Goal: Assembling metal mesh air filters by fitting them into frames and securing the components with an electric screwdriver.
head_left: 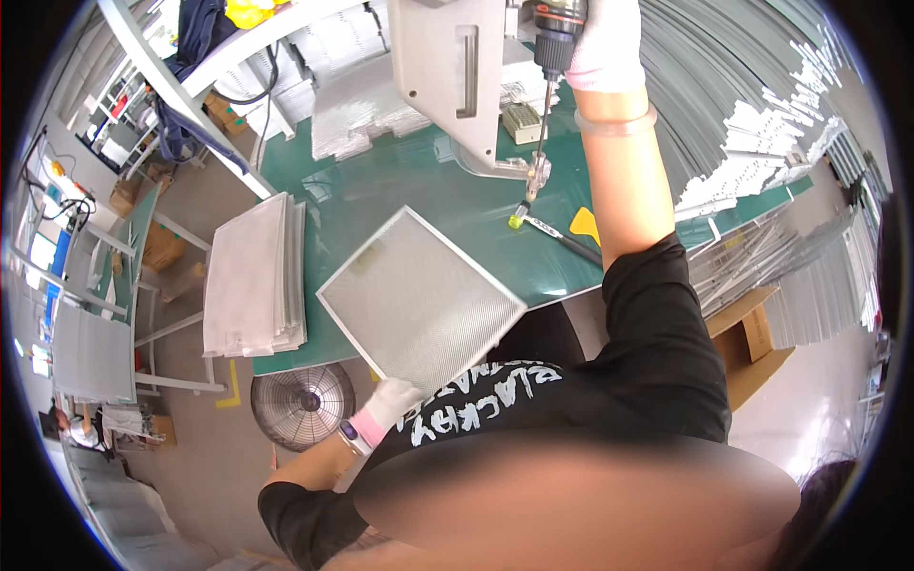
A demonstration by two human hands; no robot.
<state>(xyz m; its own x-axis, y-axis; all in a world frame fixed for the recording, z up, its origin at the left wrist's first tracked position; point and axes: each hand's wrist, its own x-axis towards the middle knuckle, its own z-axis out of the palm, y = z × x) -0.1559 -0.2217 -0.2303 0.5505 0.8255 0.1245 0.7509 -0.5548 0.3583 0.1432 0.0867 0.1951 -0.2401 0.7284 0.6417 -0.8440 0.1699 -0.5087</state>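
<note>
My left hand (388, 404), in a white glove with a pink cuff, grips the near corner of a square mesh panel (419, 295) with a thin white frame. The panel lies tilted across the front edge of the green table (457, 238), in front of my body. Up high, my gloved right hand (611, 48) is closed round a power screwdriver (557, 40). Its long bit points down beside the arm of a pale grey machine (447, 71). The bit's tip is close to the machine's lower end; contact cannot be made out.
A small hammer (569, 246) with a yellow-green tip and a yellow piece (585, 225) lie on the table. Stacked white panels (249, 276) stand at the left edge, above a floor fan (303, 404). Long metal strips (733, 86) fill the right; a cardboard box (752, 338) sits below.
</note>
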